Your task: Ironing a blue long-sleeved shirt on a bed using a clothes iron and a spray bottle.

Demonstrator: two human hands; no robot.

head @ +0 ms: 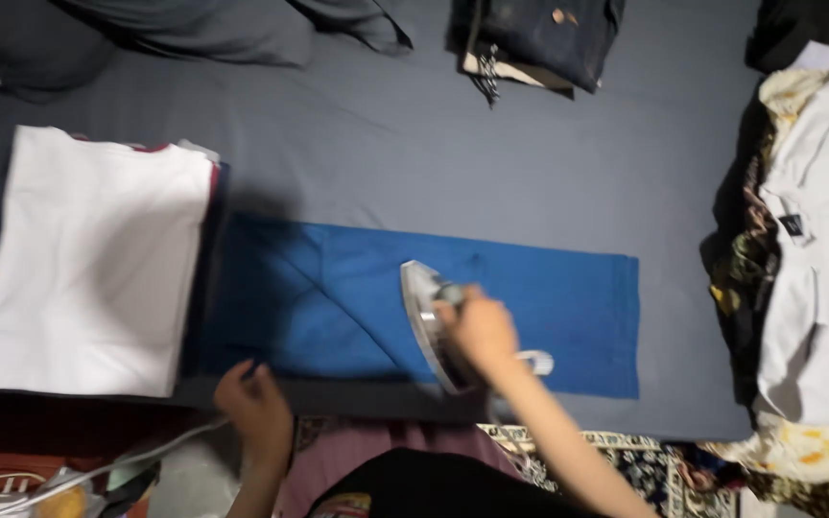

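A blue cloth lies spread flat on a grey-covered surface, folded into a long rectangle. My right hand grips the handle of a clothes iron, which rests tilted on the blue cloth near its front edge. My left hand touches the front left edge of the blue cloth, pinching its border between the fingers. The iron's soleplate faces left.
A stack of folded white garments sits at the left. A heap of unfolded pale and patterned clothes lies at the right. Dark clothes lie at the back. A white cord runs at the lower left.
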